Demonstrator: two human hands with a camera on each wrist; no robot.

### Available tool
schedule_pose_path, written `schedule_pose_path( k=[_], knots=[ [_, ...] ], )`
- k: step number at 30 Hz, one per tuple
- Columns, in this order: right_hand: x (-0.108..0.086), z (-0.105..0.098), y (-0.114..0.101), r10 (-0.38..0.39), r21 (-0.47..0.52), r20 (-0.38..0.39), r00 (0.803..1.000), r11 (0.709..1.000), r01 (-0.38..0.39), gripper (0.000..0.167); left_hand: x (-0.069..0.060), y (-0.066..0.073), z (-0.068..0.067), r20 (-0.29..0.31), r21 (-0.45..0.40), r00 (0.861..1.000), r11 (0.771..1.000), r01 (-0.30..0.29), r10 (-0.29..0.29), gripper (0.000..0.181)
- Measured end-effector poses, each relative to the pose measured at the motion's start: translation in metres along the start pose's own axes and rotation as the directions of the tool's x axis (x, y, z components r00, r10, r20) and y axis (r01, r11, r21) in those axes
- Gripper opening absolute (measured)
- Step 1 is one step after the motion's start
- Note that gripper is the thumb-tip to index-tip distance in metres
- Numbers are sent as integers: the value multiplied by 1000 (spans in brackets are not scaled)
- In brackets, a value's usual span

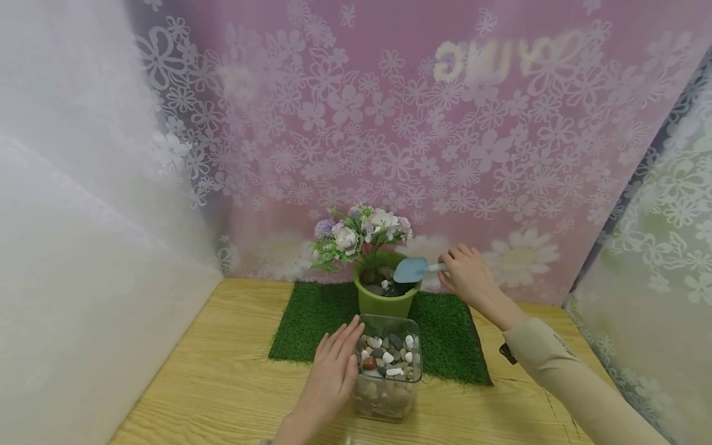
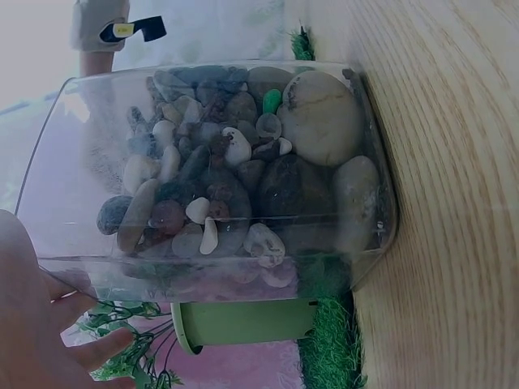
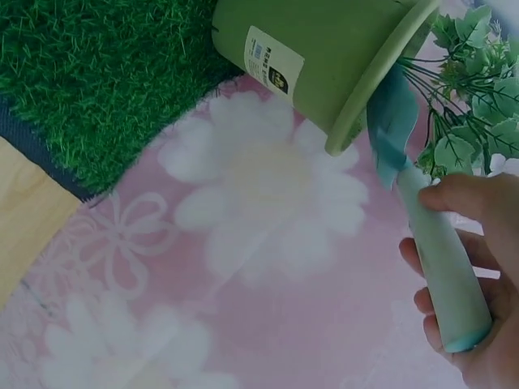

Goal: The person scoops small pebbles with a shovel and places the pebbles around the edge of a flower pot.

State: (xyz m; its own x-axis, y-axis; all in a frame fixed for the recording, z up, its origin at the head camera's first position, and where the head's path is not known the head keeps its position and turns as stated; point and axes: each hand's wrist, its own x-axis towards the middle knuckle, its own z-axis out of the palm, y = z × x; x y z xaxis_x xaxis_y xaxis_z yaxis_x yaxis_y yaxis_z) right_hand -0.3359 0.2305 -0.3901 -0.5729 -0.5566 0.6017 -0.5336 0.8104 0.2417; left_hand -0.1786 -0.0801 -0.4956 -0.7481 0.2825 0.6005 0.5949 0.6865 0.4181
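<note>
My right hand holds a small trowel by its pale handle, fingers and thumb around it. The trowel's blue blade is over the right side of the green pot's opening, tilted. Stones lie inside the pot, beneath white and purple flowers. My left hand, fingers extended, rests at the left rim of a clear square container in front of the pot. Stones of mixed colours partly fill that container; the left wrist view shows them through its wall.
A green turf mat lies under the pot on the wooden table. Behind stands a pink floral curtain, with pale sheets on the left and right.
</note>
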Motion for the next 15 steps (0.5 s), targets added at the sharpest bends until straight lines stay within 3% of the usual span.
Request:
schedule_pose_path(
  k=[6, 12, 15],
  knots=[
    [-1, -8, 0, -3, -38, -71, 997, 999, 0, 27, 0, -1, 1, -8, 11, 1000, 1000, -11, 11, 53],
    [-11, -29, -6, 75, 109, 15, 997, 991, -76, 18, -1, 0, 1, -14, 1, 1000, 1000, -14, 14, 54],
    [-17, -41, -8, 89, 186, 21, 996, 978, -91, 18, -1, 0, 1, -13, -6, 1000, 1000, -11, 11, 55]
  ],
)
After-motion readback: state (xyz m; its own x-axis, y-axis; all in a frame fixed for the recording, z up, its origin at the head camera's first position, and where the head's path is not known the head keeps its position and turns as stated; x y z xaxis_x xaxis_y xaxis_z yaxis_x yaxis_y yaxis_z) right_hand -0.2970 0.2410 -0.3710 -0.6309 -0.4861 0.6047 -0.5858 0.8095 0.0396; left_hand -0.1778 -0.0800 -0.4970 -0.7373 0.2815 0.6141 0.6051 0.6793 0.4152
